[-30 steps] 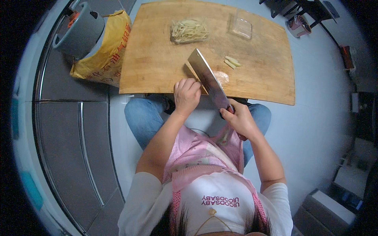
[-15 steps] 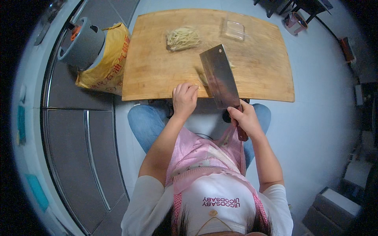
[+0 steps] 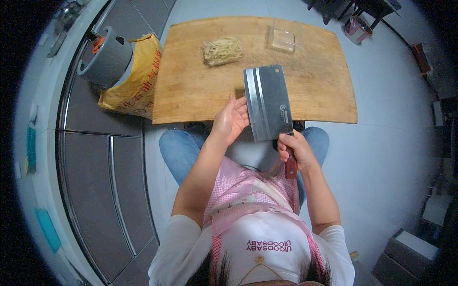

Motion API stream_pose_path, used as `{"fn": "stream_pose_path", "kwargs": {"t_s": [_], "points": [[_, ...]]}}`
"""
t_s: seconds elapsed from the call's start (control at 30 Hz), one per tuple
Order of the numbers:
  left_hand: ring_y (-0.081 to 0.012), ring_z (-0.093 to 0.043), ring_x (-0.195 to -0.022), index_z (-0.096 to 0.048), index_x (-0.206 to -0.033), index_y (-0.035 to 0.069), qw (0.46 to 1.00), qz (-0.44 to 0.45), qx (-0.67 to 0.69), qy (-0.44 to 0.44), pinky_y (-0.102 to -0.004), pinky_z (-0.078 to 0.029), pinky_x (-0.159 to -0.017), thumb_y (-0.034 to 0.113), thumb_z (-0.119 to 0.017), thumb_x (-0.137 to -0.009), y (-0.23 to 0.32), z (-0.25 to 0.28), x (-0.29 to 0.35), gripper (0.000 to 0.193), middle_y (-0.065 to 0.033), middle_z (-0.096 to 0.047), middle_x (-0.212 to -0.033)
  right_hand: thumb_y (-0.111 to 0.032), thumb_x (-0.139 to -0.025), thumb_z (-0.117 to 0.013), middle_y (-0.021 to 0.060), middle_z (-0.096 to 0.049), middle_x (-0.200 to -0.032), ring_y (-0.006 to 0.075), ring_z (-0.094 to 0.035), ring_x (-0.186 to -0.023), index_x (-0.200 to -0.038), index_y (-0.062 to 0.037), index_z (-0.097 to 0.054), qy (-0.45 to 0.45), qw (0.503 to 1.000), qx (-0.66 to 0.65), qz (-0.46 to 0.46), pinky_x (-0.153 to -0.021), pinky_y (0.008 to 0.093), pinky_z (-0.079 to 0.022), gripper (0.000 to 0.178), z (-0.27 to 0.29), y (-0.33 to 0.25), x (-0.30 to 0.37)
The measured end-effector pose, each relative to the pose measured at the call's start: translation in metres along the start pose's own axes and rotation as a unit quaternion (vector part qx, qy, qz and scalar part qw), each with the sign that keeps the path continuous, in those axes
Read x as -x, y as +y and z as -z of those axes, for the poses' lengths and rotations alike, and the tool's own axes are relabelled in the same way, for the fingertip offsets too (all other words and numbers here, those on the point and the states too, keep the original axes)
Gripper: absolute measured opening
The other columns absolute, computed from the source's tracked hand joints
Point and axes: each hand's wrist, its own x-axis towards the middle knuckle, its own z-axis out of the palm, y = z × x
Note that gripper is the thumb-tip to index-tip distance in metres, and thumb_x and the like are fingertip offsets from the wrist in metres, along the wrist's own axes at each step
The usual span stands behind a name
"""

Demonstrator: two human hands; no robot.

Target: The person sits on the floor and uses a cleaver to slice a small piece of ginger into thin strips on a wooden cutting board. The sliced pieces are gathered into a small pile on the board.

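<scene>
My right hand (image 3: 296, 151) is wrapped round the reddish-brown handle of a cleaver (image 3: 271, 102). Its broad dark blade, with bright bands along the left side, points away from me over the near edge of a wooden board (image 3: 191, 90). Turned palm up, my left hand (image 3: 232, 120) has its fingers stretched beside the blade's left edge. Whether the fingertips touch the blade, I cannot tell. Farther back on the board, a clear plastic tray (image 3: 223, 51) holds pale cut strips. A second clear plastic box (image 3: 283, 40) sits to its right; its contents are hard to make out.
Left of the board stands a yellow sack (image 3: 136, 78) around a grey gas cylinder (image 3: 106, 59), by dark drawer fronts (image 3: 90, 176). A small bin (image 3: 358, 29) is on the floor at the far right. My knees are under the board's near edge.
My left hand has rolled from palm down at the board's edge to palm up, fingers extended. The cleaver has turned, now showing its banded face, and its tip has come slightly nearer.
</scene>
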Motion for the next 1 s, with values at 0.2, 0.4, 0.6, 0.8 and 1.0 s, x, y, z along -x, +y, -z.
{"fn": "stream_pose_path", "kwargs": {"t_s": [0.2, 0.4, 0.6, 0.8, 1.0], "points": [[-0.0257, -0.057, -0.112, -0.048, -0.124, -0.004, 0.999, 0.032, 0.037, -0.006, -0.0392, -0.046, -0.097, 0.038, -0.035, -0.101, 0.000, 0.003, 0.002, 0.049, -0.0171, -0.058, -0.121, -0.017, -0.090, -0.058, 0.0015, -0.048, -0.063, 0.0089, -0.044, -0.044, -0.084, -0.0100, -0.046, -0.041, 0.998, -0.049, 0.000, -0.040, 0.0247, -0.038, 0.016, 0.005, 0.007, 0.002], [-0.0223, -0.060, -0.103, -0.054, -0.116, -0.001, 0.999, 0.036, -0.002, 0.018, -0.0344, -0.049, -0.092, 0.019, -0.051, -0.096, 0.000, 0.008, 0.005, 0.028, -0.0136, -0.061, -0.110, -0.017, -0.090, -0.058, 0.0007, -0.047, -0.063, 0.0089, -0.043, -0.045, -0.084, -0.0105, -0.046, -0.018, 0.997, -0.075, -0.003, -0.040, 0.0240, -0.037, 0.015, 0.012, 0.009, 0.008], [-0.0149, -0.061, -0.087, -0.057, -0.114, 0.000, 0.983, 0.014, -0.145, 0.109, -0.0254, -0.051, -0.079, 0.010, -0.057, -0.092, 0.000, 0.019, 0.007, 0.024, -0.0068, -0.063, -0.097, -0.018, -0.090, -0.059, 0.0013, -0.048, -0.063, 0.0102, -0.045, -0.046, -0.086, -0.0099, -0.046, 0.013, 0.997, -0.080, 0.008, -0.041, 0.0258, -0.038, 0.015, 0.036, 0.014, 0.013], [-0.0078, -0.052, -0.073, -0.062, -0.109, 0.002, 0.887, -0.047, -0.432, 0.154, -0.0203, -0.044, -0.064, 0.007, -0.052, -0.092, 0.025, 0.041, -0.002, 0.020, -0.0019, -0.060, -0.086, -0.018, -0.090, -0.058, 0.0012, -0.047, -0.062, 0.0102, -0.044, -0.046, -0.083, -0.0096, -0.045, 0.052, 0.993, -0.088, 0.060, -0.040, 0.0253, -0.038, 0.017, 0.068, 0.012, 0.025], [-0.0095, -0.052, -0.065, -0.062, -0.102, 0.002, 0.804, -0.016, -0.588, 0.089, -0.0239, -0.042, -0.057, 0.004, -0.050, -0.091, 0.037, 0.035, -0.031, 0.016, -0.0025, -0.060, -0.079, -0.018, -0.090, -0.057, 0.0006, -0.046, -0.064, 0.0094, -0.043, -0.047, -0.083, -0.0099, -0.045, 0.121, 0.981, -0.106, 0.104, -0.041, 0.0246, -0.038, 0.017, 0.103, 0.019, 0.032]]}}
